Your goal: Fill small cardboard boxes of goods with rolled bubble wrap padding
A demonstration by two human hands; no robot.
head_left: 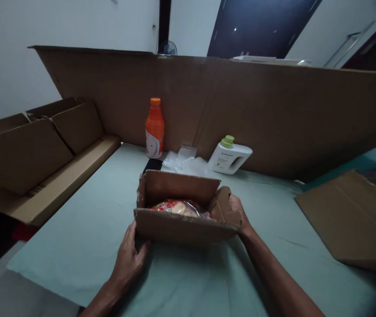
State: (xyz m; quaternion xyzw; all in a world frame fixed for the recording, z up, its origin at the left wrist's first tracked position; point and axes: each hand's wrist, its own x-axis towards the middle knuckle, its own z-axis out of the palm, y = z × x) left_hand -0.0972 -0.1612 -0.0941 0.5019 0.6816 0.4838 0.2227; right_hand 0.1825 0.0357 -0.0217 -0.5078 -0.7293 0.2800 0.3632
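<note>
We held open box [181,220] on green cloth [75,237]: left hand [129,257] grasping near corner, right hand [237,211] grasping side flap. Cardboard wall [274,114] behind, white room.

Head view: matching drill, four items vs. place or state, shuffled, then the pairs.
1 orange bottle
2 white jug
3 small carton
4 flat cardboard sheet

A lying on the cloth at far right
B held between both hands
C upright by the cardboard wall
D green cap, lying on its side

Pairs: 1-C, 2-D, 3-B, 4-A
</note>
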